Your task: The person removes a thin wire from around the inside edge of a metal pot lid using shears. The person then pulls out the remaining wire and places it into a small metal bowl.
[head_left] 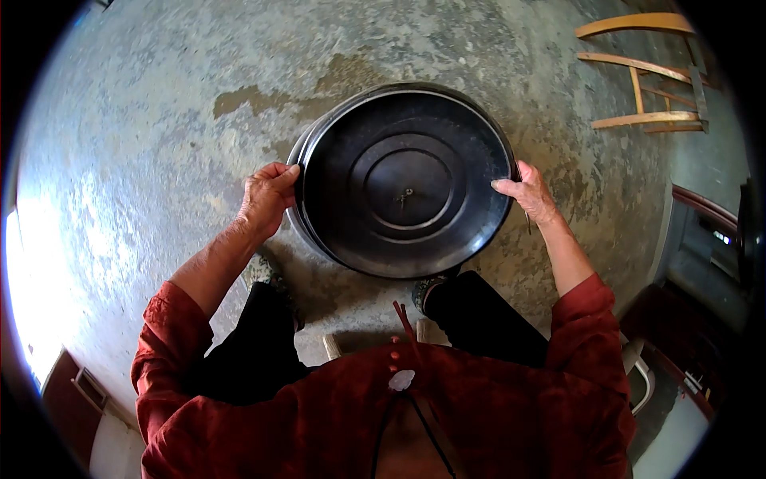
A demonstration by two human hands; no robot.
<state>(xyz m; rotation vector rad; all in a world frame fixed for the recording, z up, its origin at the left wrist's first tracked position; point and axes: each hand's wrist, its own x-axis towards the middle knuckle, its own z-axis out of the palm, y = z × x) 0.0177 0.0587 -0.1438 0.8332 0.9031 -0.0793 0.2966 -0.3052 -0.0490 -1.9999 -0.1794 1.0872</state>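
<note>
A wide, round black basin [383,188] with ringed ridges in its bottom is in front of me, above my feet. Its bright inside wall faces up, and a small pale mark or bit [408,192] shows at its centre. My left hand [267,199] is closed on the left rim, thumb on top and fingers folded beneath. On the opposite side, my right hand [531,191] grips the rim, its thumb lying over the inner edge. A second rim or outer wall shows below the basin's left edge; I cannot tell whether it is another vessel.
Mottled grey concrete floor [175,120] with brown worn patches surrounds the basin. A wooden chair [638,120] lies or stands at the far right. Dark red furniture [666,327] is at the near right. My shoes [270,271] are close to the basin's near side.
</note>
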